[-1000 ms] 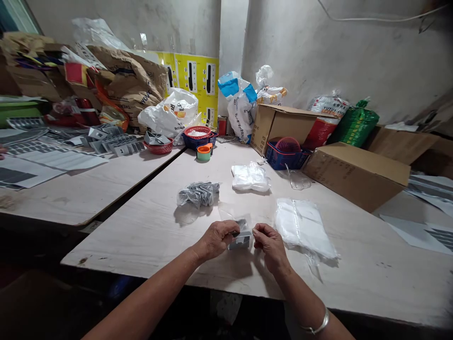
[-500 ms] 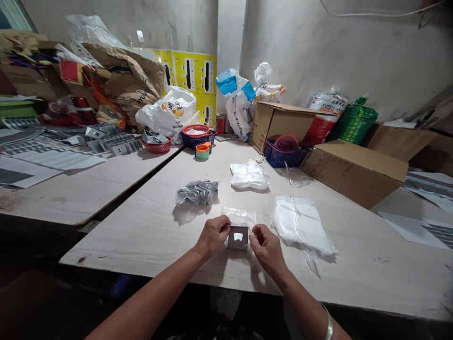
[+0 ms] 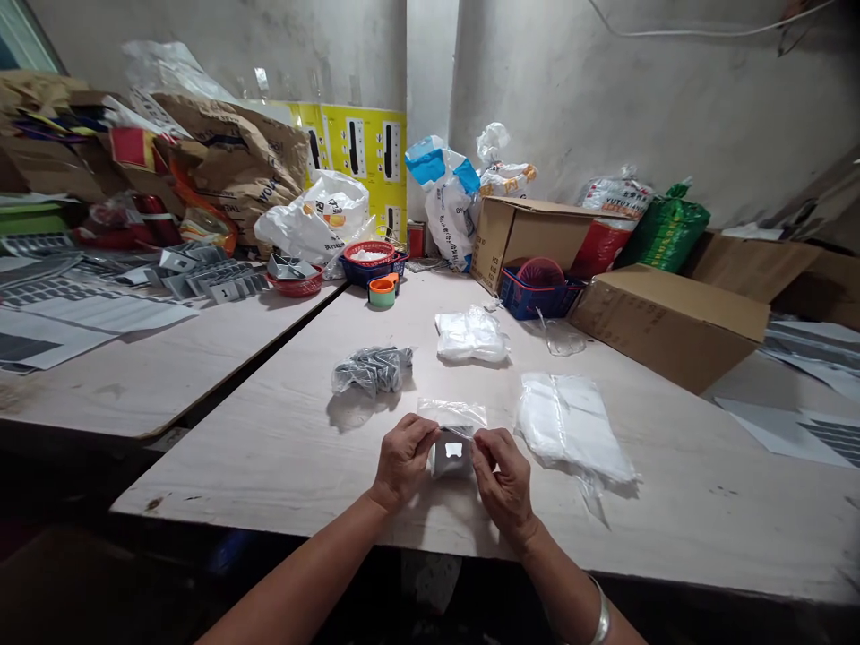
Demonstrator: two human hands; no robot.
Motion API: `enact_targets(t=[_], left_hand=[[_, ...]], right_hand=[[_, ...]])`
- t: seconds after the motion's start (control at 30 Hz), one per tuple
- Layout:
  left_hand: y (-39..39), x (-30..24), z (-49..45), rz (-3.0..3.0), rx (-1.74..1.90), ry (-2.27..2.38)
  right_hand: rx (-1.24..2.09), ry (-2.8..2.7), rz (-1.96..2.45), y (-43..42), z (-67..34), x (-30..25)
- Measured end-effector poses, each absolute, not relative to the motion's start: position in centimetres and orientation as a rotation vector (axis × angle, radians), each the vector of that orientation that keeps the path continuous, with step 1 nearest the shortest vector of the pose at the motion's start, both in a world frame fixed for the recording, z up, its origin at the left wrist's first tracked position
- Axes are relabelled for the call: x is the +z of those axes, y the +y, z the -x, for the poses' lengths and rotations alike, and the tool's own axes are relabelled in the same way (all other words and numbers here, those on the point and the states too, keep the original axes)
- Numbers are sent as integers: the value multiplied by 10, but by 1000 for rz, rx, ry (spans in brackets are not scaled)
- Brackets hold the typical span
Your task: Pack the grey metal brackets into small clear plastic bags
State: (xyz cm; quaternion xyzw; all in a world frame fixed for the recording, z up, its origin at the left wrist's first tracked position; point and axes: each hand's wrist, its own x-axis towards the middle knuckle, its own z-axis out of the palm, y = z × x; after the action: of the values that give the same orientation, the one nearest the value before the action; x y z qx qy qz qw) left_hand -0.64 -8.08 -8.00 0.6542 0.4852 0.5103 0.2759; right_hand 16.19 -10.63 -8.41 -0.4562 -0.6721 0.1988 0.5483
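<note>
A small clear plastic bag [image 3: 451,412] lies at the table's front, with a flat grey piece [image 3: 444,465] with a white cut-out shape at its lower part. My left hand [image 3: 406,455] pinches the bag's left edge between thumb and fingers. On the other side my right hand [image 3: 500,475] pinches its right edge, fingers curled. Whether the grey piece sits fully inside the bag is hard to make out. Behind my left hand rests a clear bag of grey pieces [image 3: 373,369]. To the right of my right hand lies a stack of clear bags [image 3: 571,425].
Another bundle of clear bags [image 3: 472,334] lies farther back. Beyond it stand a blue basket [image 3: 537,296], a cardboard box [image 3: 672,322] and a tape roll [image 3: 382,293]. A second table [image 3: 154,376] on the left holds grey pieces and sheets, with a gap between the tables.
My right hand has come slightly closer to the bag's top edge. A film edge now stretches across the grey piece's upper part between both hands. The view has shifted slightly.
</note>
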Motion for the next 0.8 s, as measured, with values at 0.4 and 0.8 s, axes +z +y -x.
enact_targets(t=[0.4, 0.8], left_hand=[[-81, -59, 6, -2423, 1000, 1681], [-65, -13, 10, -1652, 1385, 1255]], right_hand=[[217, -1680, 1152, -104, -166, -63], [525, -1580, 1040, -98, -163, -36]])
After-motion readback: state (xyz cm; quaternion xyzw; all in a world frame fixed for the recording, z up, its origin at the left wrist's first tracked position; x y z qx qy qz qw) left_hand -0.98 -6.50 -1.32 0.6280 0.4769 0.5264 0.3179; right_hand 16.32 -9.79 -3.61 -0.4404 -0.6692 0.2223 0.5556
